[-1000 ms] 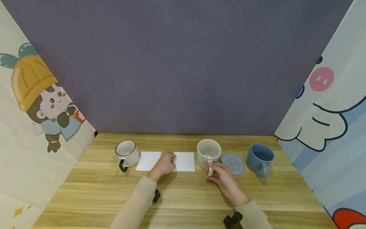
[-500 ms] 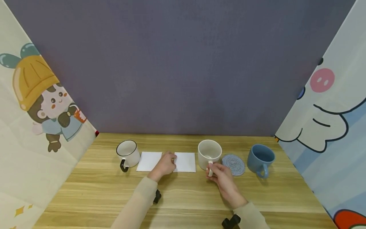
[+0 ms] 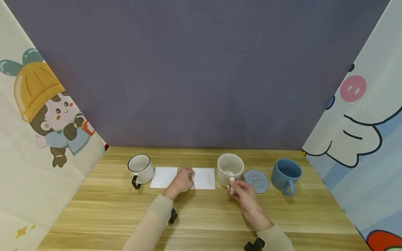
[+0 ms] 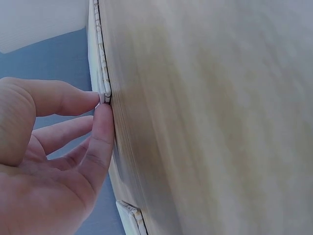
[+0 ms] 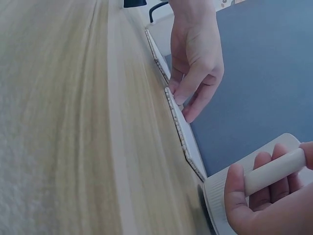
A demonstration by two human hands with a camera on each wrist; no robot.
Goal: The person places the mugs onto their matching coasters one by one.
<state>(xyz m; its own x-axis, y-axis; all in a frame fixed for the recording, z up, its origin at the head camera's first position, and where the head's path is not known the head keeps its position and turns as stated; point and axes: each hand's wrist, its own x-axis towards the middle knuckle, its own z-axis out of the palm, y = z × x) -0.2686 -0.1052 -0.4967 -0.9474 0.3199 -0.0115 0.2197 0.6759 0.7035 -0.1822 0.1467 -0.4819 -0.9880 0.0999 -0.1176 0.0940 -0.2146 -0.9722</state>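
Observation:
My left hand (image 3: pixel 180 182) pinches the near left edge of a thin, flat white square (image 3: pixel 204 178) between thumb and fingertips. That square's speckled side edge (image 5: pixel 179 128) shows in the right wrist view. A second flat white square (image 3: pixel 162 177) lies to its left, partly hidden by the hand. My right hand (image 3: pixel 247 198) grips the handle of a cream-white mug (image 3: pixel 224 176), which stands upright, just right of the nearer square. Ribbing shows along the mug's lower side in the right wrist view, where the right fingers (image 5: pixel 235 188) curl round the handle.
A white enamel-style mug (image 3: pixel 142 171) with black rim and handle stands at the left. Right of the cream mug lies a round grey-blue woven coaster (image 3: pixel 256 180), then a blue mug (image 3: pixel 282 176). A grey panel (image 3: pixel 201 76) rises behind the wooden table (image 3: pixel 204 219).

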